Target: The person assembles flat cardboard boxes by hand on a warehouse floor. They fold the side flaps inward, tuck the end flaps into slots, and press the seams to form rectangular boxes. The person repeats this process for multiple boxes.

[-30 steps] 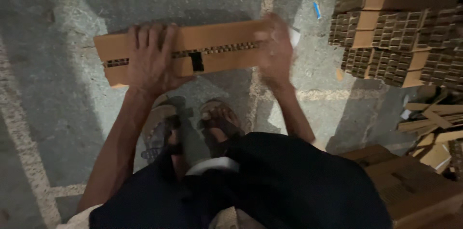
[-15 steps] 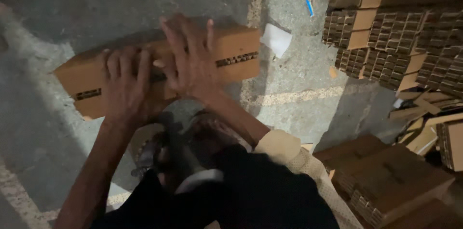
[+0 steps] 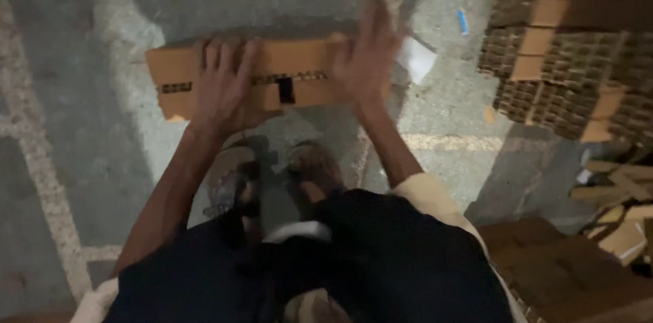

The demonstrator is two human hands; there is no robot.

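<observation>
**Box flat on the floor, both hands on top**

Box [image 3: 272, 78]: long, narrow brown carton, lying on the concrete floor [image 3: 88, 160] just ahead of the person's sandalled feet [image 3: 279, 177], long side across the view.

Left hand [image 3: 224, 85]: palm down on the top face, fingers [image 3: 216, 59] spread and draped toward the far edge. Pressing, not gripping.

Right hand [image 3: 367, 58]: at the right end of the box, fingers open and splayed. Blurred, so I cannot tell whether it touches the carton or hovers just above it.

Doing this well, as I judge it: keep the left palm flat to pin the box, bring the right hand squarely onto the end rather than a corner, and press evenly so the carton doesn't skid or twist on the gritty concrete.

Packages and markings:
- Box front: a dark printed band runs along the side, with a small black rectangular patch [image 3: 286, 90] near the middle.
- White paper scrap [image 3: 416, 59] on the floor just beside the box's right end.
- Small blue strip [image 3: 463, 21] farther off.
- Stack of bundled flat cardboard [image 3: 571, 58] at upper right, corrugated edges showing.
- More brown cartons [image 3: 564, 268] at lower right, loose offcuts beside them.
- Pale painted lines [image 3: 41, 180] cross the floor.
</observation>
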